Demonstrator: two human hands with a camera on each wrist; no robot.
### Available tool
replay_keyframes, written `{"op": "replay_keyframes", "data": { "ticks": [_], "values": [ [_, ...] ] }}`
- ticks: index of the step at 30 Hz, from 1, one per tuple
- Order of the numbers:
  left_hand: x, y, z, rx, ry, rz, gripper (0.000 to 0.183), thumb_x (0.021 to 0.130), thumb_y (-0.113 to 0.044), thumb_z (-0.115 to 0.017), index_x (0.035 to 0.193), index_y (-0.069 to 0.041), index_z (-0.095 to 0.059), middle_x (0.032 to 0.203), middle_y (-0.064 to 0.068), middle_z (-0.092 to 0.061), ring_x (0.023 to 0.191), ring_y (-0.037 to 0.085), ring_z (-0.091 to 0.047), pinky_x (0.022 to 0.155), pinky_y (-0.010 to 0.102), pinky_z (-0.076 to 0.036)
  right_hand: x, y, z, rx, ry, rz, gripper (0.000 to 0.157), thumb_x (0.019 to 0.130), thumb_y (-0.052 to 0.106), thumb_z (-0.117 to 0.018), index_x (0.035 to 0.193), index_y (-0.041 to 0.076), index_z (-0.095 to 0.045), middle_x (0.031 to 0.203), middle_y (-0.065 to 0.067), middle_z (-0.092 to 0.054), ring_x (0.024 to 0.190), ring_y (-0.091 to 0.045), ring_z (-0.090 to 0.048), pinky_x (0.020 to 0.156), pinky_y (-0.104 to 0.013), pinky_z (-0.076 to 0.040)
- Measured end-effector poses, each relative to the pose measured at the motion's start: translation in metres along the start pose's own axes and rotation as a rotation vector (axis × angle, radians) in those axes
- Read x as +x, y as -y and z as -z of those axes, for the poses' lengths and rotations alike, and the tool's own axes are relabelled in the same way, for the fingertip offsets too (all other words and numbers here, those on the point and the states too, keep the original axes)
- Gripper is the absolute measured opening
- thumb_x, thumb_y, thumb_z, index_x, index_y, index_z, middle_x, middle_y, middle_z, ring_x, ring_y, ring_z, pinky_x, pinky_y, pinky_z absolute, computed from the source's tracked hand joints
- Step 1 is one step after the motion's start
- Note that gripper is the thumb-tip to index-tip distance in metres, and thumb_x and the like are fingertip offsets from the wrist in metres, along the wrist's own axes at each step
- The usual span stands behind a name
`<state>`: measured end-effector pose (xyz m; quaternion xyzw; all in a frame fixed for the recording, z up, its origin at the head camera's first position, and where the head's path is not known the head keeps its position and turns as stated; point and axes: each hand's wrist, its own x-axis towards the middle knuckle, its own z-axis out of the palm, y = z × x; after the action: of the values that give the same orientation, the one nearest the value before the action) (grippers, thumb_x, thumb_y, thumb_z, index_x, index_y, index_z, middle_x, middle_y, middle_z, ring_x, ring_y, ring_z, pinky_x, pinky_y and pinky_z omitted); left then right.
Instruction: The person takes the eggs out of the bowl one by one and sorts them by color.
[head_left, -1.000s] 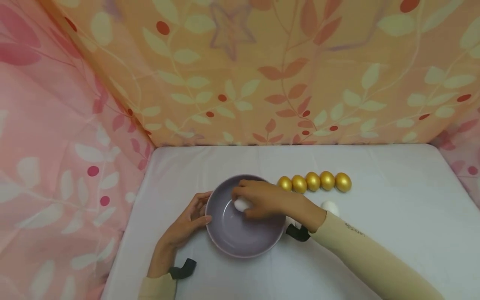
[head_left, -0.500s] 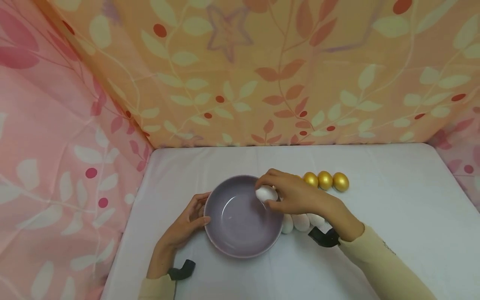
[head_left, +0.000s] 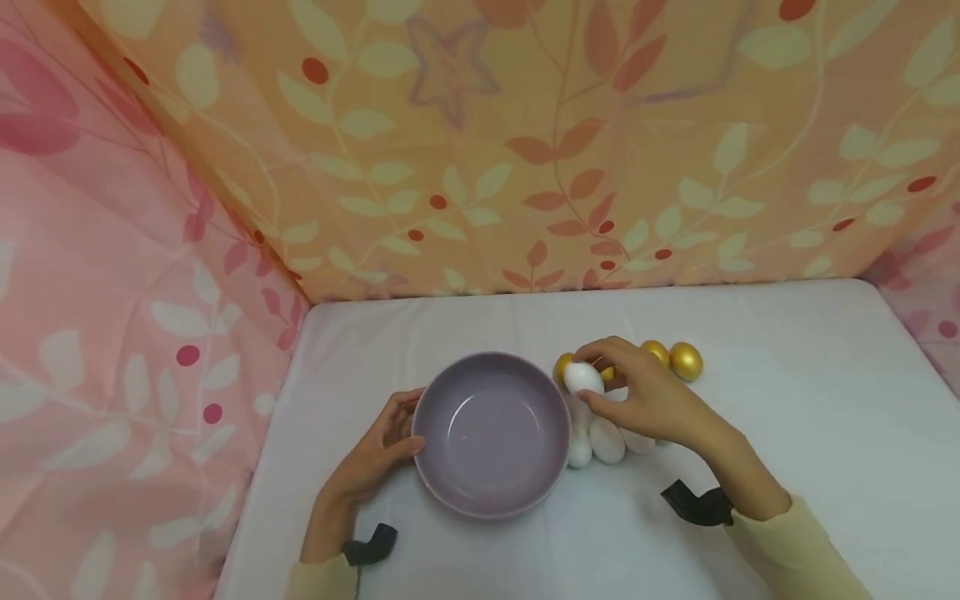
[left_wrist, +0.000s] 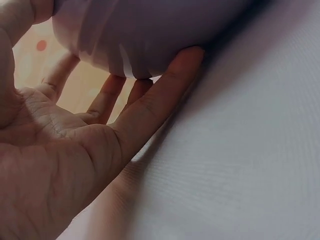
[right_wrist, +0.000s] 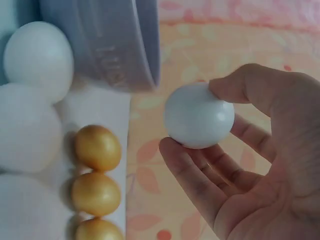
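Observation:
A purple bowl [head_left: 491, 437] stands on the white-covered table with nothing inside. My left hand [head_left: 375, 454] holds its left side, thumb at the rim and fingertips against the outer wall; the left wrist view shows the fingers [left_wrist: 145, 110] under the wall's curve. To the bowl's right, my right hand [head_left: 645, 392] pinches a white egg [right_wrist: 199, 116] in the air between thumb and fingers. Below that hand lie several white eggs [head_left: 607, 440] beside the bowl, partly hidden. Behind it runs a row of golden eggs [head_left: 686, 362], some covered by the hand.
The white tablecloth [head_left: 787, 400] spreads to the right and in front of the bowl. An orange leaf-patterned cloth [head_left: 480, 150] hangs along the table's back edge, and a pink one [head_left: 135, 333] hangs at the left.
My right hand has lifted the white egg out of the bowl and carried it rightward, above the other eggs. The left hand has stayed at the bowl.

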<state>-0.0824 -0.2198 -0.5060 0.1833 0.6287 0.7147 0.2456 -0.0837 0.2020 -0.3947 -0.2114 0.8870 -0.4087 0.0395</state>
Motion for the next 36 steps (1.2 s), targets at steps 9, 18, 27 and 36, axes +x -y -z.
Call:
{"op": "replay_keyframes", "data": {
  "ticks": [9,18,27,36],
  "values": [
    [-0.007,-0.014,0.005,0.021,-0.002,-0.005,0.067,0.103,0.002,-0.06,0.161,-0.009,-0.028,0.161,0.007,-0.042,0.138,0.01,-0.056,0.1,0.033,-0.057,-0.018,-0.023,0.002,0.017,-0.114,-0.059,0.037,0.095,0.016,-0.08,0.129,0.013,-0.065,0.125,-0.006,-0.066,0.106,-0.024,-0.067,0.084,-0.026,-0.062],
    [-0.006,-0.011,0.005,0.043,-0.013,0.002,0.066,0.103,0.001,-0.06,0.16,-0.01,-0.03,0.161,0.006,-0.043,0.139,0.011,-0.056,0.101,0.034,-0.057,-0.042,-0.035,0.01,-0.048,-0.186,-0.149,0.04,0.092,0.016,-0.083,0.128,0.011,-0.067,0.121,-0.007,-0.069,0.105,-0.024,-0.069,0.083,-0.024,-0.062],
    [-0.005,-0.005,0.0,0.015,-0.011,0.004,0.065,0.102,0.001,-0.061,0.16,-0.01,-0.031,0.159,0.005,-0.045,0.138,0.012,-0.057,0.101,0.035,-0.057,-0.072,-0.058,0.02,-0.097,-0.222,-0.214,0.041,0.093,0.02,-0.083,0.129,0.01,-0.065,0.124,-0.011,-0.07,0.101,0.014,-0.056,0.081,-0.015,-0.058],
    [-0.001,-0.002,-0.003,0.016,-0.034,-0.007,0.063,0.102,0.0,-0.062,0.158,-0.008,-0.034,0.16,0.008,-0.046,0.139,0.013,-0.057,0.102,0.033,-0.056,-0.095,-0.072,0.028,-0.091,-0.285,-0.24,0.047,0.091,0.016,-0.084,0.133,0.005,-0.065,0.129,-0.019,-0.069,0.1,0.023,-0.053,0.078,-0.005,-0.052]
  ]
}}
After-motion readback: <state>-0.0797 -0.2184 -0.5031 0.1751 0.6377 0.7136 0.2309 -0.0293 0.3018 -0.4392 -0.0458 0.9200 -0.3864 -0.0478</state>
